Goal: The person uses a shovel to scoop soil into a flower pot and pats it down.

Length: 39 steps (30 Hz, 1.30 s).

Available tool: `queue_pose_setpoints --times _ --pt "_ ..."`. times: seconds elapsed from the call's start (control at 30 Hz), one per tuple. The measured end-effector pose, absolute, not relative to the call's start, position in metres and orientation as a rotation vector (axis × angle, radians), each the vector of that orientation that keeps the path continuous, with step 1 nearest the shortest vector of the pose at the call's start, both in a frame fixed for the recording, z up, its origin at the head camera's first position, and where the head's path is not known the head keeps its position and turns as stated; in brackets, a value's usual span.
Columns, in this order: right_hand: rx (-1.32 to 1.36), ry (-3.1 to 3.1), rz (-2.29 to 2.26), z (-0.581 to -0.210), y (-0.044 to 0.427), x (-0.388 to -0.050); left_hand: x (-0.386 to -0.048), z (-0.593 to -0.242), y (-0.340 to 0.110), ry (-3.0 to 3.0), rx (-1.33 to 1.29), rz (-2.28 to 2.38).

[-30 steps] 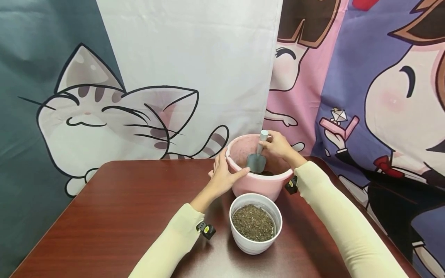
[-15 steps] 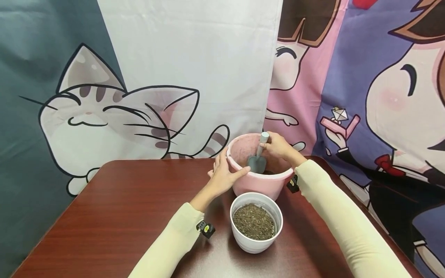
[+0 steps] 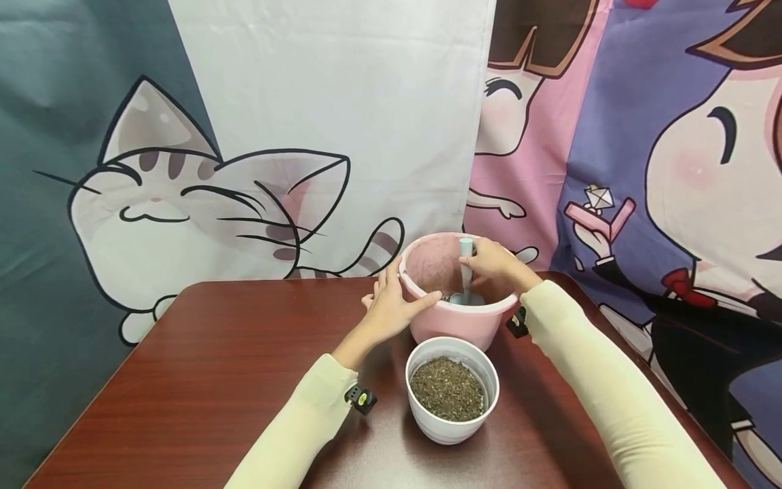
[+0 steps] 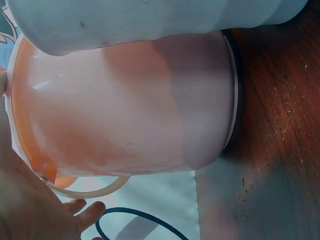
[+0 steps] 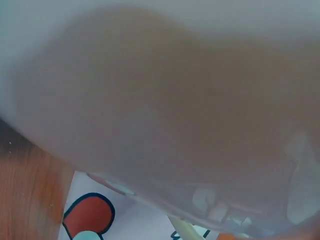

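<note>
A pink bucket stands on the table, with dark soil partly visible inside. My left hand holds its left side, thumb along the near rim and the other fingers spread round the outside. Inside the bucket is a small trowel with a pale grey handle, standing nearly upright; its blade is mostly hidden behind the near rim. My right hand grips the trowel's handle over the bucket's right rim. Just in front sits a white pot with brown soil in it. In the right wrist view the bucket wall is blurred.
The dark red wooden table extends left of the bucket. Loose bits of soil lie on it in the left wrist view. A printed cartoon curtain hangs behind the table's back edge. The bucket's bail handle hangs at its side.
My right hand has lowered the trowel and turned it more upright, so its blade has sunk from view behind the bucket's rim. My left hand stays at the rim.
</note>
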State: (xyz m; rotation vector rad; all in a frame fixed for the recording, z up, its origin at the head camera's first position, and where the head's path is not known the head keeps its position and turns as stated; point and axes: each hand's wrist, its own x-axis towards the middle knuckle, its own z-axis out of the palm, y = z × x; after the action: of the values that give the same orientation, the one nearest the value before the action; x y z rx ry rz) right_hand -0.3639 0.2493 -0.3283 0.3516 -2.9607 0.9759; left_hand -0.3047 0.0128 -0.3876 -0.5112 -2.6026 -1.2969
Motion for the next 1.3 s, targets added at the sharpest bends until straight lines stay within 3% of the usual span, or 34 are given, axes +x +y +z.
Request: queue_pose_setpoints --times 0.37,0.83,1.07,1.3 --pt "0.350 -3.020 0.766 -0.3274 0.2511 -0.3650 -0.3055 -0.3875 0.0139 -2.641 -0.485 -1.229" --pt "0.496 -3.004 1.009 -0.3284 0.2546 -0.3681 -0.3055 -0.3894 0.0142 -2.650 -0.509 -1.259" --pt "0.500 -2.998 0.644 -0.3283 0.2562 -0.3679 -0.3053 -0.3881 0.0149 -2.649 -0.530 -1.274" --pt "0.579 -2.985 0.624 -0.3245 0.2554 -0.3709 -0.3039 -0.3870 0.0115 -2.660 -0.507 -1.268"
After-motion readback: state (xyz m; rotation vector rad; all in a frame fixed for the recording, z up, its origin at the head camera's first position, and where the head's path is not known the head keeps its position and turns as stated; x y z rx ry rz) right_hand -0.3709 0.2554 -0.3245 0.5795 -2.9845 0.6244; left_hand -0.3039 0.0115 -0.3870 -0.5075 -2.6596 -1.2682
